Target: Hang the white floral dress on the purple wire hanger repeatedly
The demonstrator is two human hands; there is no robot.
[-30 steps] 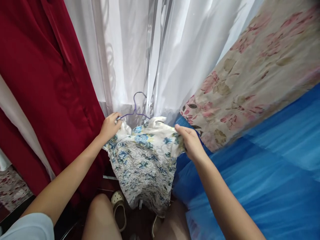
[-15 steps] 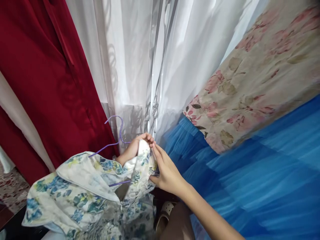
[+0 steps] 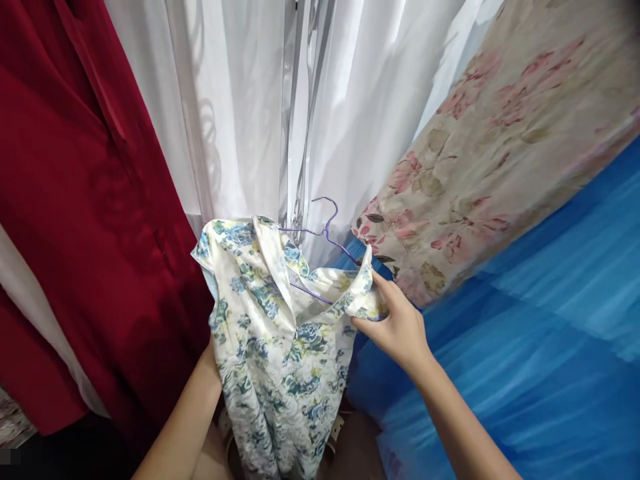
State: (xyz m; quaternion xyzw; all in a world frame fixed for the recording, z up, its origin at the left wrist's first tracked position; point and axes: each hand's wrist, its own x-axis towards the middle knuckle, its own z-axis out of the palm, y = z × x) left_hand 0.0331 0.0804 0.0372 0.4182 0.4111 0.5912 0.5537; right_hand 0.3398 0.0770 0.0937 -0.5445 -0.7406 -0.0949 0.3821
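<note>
A white dress [image 3: 265, 320] with blue, green and yellow flowers hangs upright on a purple wire hanger [image 3: 327, 230]. The hanger's hook stands free above the neckline, and one bar shows inside the neck opening. With thumb and fingers, my right hand [image 3: 400, 320] pinches the dress at its right collar and shoulder. My left hand [image 3: 214, 363] is at the left side of the dress; its fingers are hidden behind the cloth. The hem runs out of view at the bottom.
White curtains [image 3: 240, 100] hang ahead, with a dark red cloth [image 3: 115, 200] to the left. On the right are a beige cloth with pink flowers [image 3: 465, 167] and blue tulle [image 3: 525, 320]. A shoe [image 3: 337, 427] shows partly behind the dress.
The hanger's right arm has gone into the right shoulder of the dress. Dress and hanger have turned upright and moved right. My left hand has gone from the collar to the dress's left side.
</note>
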